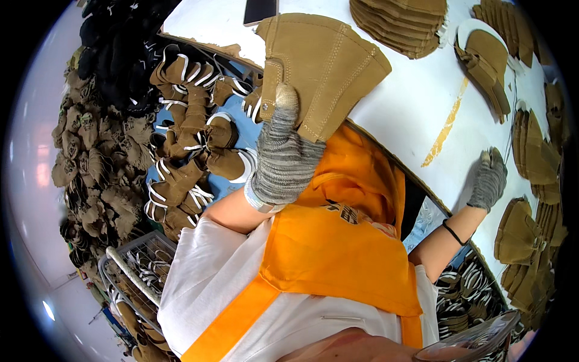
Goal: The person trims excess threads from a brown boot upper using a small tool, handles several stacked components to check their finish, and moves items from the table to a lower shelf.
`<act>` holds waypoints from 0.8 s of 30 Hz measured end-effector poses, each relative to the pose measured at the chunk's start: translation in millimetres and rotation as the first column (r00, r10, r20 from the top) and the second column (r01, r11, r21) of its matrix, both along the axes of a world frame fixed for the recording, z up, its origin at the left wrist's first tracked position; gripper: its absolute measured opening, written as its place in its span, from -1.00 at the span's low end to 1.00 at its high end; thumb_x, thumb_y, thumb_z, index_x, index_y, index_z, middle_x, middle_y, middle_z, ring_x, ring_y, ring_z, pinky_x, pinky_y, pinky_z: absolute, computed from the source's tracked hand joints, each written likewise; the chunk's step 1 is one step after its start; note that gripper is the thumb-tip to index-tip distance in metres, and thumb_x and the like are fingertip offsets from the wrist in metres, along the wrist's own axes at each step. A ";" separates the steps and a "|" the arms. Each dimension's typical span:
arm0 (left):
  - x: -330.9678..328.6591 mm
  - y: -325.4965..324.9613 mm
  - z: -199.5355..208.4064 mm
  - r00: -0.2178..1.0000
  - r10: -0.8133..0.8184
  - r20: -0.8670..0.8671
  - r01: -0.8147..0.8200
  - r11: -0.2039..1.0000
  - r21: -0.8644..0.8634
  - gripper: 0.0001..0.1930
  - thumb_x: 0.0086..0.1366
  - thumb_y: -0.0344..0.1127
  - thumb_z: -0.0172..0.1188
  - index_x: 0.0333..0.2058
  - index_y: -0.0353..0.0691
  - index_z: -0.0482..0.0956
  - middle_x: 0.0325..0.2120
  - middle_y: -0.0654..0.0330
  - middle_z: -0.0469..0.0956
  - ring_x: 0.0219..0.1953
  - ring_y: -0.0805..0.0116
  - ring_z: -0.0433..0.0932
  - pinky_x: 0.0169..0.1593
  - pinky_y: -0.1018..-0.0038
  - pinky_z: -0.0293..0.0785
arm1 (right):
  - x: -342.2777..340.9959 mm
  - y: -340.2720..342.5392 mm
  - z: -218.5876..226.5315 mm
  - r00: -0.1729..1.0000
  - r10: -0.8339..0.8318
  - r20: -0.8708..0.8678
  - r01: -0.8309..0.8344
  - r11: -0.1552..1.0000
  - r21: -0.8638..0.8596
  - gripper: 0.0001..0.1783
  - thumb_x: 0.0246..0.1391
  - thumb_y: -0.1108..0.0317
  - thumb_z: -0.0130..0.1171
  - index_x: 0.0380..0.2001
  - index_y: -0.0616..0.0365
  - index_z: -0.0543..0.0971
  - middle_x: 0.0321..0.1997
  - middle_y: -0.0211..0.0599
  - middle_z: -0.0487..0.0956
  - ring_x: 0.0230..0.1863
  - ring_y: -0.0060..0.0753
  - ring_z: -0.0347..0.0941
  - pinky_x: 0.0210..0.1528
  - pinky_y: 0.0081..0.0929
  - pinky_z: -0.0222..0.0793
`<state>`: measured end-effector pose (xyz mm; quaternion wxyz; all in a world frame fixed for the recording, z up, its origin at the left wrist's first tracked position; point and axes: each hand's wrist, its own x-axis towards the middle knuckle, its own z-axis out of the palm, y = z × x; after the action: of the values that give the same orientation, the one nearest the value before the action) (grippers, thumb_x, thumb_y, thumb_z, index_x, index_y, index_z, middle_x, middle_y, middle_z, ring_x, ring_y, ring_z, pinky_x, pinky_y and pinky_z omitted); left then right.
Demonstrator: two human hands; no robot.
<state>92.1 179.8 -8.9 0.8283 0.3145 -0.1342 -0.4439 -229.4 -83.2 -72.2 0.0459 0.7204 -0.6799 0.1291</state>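
Observation:
My left hand (pixel 284 151), in a grey knitted glove with a bare thumb tip, grips a brown stitched shoe-upper piece (pixel 338 66). The thumb lies on its face and the other fingers are hidden behind it. The piece is fan-shaped, with double rows of pale stitching and a small metal rivet near the thumb. Out to the right, my gloved right hand (pixel 488 181) rests on the white table (pixel 410 114), fingers extended toward the far side and nothing visible in them. Stacked brown pieces (pixel 534 151) lie just beyond it.
More stacks of brown pieces (pixel 401 24) line the table's far and right sides. Left of me, brown pieces with white edging (pixel 181 139) are heaped on a blue surface. Behind them stand piles of dark pieces (pixel 120 54). A wire basket (pixel 145 253) sits at lower left.

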 end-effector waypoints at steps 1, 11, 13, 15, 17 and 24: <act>0.6 1.3 -1.3 0.995 0.026 0.094 -0.029 0.999 0.032 -0.52 0.47 -0.08 -0.08 0.14 -0.38 0.33 0.03 0.06 0.47 0.08 0.36 0.47 0.15 0.53 0.44 | 0.5 1.1 0.7 0.993 -0.058 0.100 0.063 0.997 -0.054 -0.54 0.17 -0.06 0.08 0.04 -0.10 0.58 0.08 -0.14 0.54 0.06 -0.07 0.49 0.14 -0.24 0.37; 11.0 -3.7 -17.2 0.579 0.118 0.806 -0.391 0.908 0.148 -0.68 0.42 -0.44 -0.01 0.12 -0.31 0.36 -0.01 0.04 0.50 -0.02 0.26 0.55 0.02 0.43 0.53 | -27.1 -4.7 6.8 0.987 -0.163 0.011 0.159 0.973 0.165 -0.59 0.26 0.05 -0.02 0.05 -0.04 0.54 0.05 -0.10 0.52 0.03 -0.09 0.48 0.11 -0.23 0.35; 15.3 -2.0 -22.9 0.455 0.104 0.884 -0.409 0.907 0.104 -0.68 0.41 -0.45 0.00 0.12 -0.31 0.36 -0.02 0.03 0.51 -0.02 0.26 0.55 0.02 0.43 0.54 | -28.6 -6.0 6.4 0.988 -0.152 0.025 0.145 0.973 0.177 -0.58 0.25 0.04 0.00 0.04 0.02 0.54 0.05 -0.08 0.52 0.04 -0.08 0.47 0.11 -0.22 0.35; 15.6 -1.5 -20.2 0.561 0.093 0.823 -0.388 0.908 0.161 -0.68 0.41 -0.47 -0.01 0.12 -0.30 0.36 -0.03 0.03 0.51 -0.03 0.26 0.55 0.02 0.43 0.53 | -22.4 -2.0 11.8 0.987 -0.148 0.056 0.135 0.972 0.190 -0.57 0.25 0.03 0.01 0.03 0.05 0.55 0.04 -0.07 0.53 0.04 -0.07 0.47 0.10 -0.22 0.35; 14.0 -0.5 -18.8 0.639 0.098 0.763 -0.360 0.915 0.183 -0.67 0.40 -0.47 0.00 0.12 -0.30 0.35 -0.04 0.03 0.51 -0.04 0.26 0.55 0.02 0.42 0.53 | -15.0 4.9 16.4 0.982 -0.149 0.113 0.124 0.971 0.204 -0.55 0.24 0.02 0.03 0.02 0.07 0.55 0.03 -0.06 0.54 0.04 -0.06 0.47 0.10 -0.21 0.34; 22.9 13.4 -34.5 0.373 0.191 0.908 -0.543 0.838 0.047 -0.50 0.39 -0.21 0.08 0.21 -0.25 0.22 0.08 0.08 0.41 0.07 0.24 0.45 0.15 0.37 0.43 | 52.7 45.8 40.5 0.853 0.288 0.436 -0.260 0.958 -0.122 -0.60 0.26 0.15 0.08 0.01 0.21 0.54 0.09 -0.12 0.50 0.07 -0.27 0.44 0.10 -0.34 0.35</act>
<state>115.0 193.2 -43.4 0.6491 0.6549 -0.3854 -0.0343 -176.7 -37.4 -31.7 -0.1100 0.7587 -0.5584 0.3170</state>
